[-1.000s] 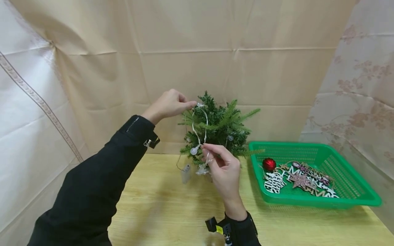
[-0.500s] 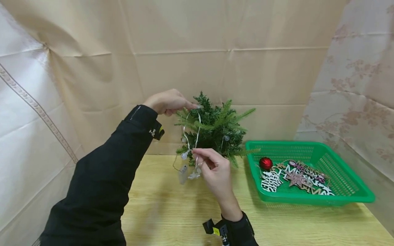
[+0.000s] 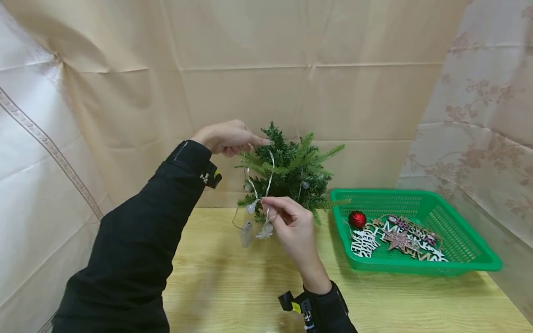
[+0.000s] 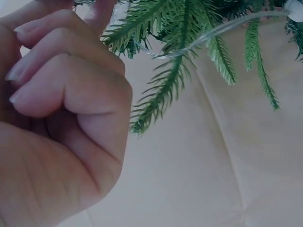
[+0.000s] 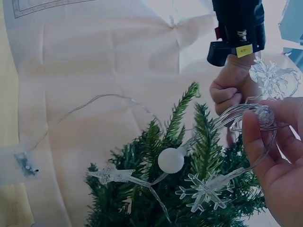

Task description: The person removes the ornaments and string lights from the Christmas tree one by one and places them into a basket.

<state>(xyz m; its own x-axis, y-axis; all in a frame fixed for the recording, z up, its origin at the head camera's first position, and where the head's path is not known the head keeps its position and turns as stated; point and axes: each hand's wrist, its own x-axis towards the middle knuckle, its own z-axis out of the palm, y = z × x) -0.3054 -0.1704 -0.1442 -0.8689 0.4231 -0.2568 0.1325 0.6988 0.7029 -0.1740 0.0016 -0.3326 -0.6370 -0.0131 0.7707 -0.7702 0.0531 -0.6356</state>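
Observation:
A small green artificial Christmas tree (image 3: 293, 166) stands on the table. Clear string lights (image 3: 271, 173) hang down its left front. High on the tree's left side is my left hand (image 3: 233, 137), its fingertips among the branches at the string; those tips are hidden. In the left wrist view its other fingers (image 4: 71, 78) are curled. Lower down, my right hand (image 3: 293, 226) pinches a gathered bundle of the string between thumb and fingers. The right wrist view shows a snowflake light (image 5: 206, 191), a round white bulb (image 5: 171, 161) and a star-shaped light (image 5: 111, 175) by the branches.
The string's clear battery box (image 3: 246, 234) hangs at the tree's lower left. To the right, a green plastic basket (image 3: 420, 267) holds a red ball ornament (image 3: 357, 219), a glittery star (image 3: 399, 240) and several word-shaped ornaments. Beige cloth (image 3: 354, 101) hangs behind.
My left hand has turned over, and its fingertips have moved into the branches with the string. The right hand has shifted slightly left, still holding the bundle. The view has panned slightly right.

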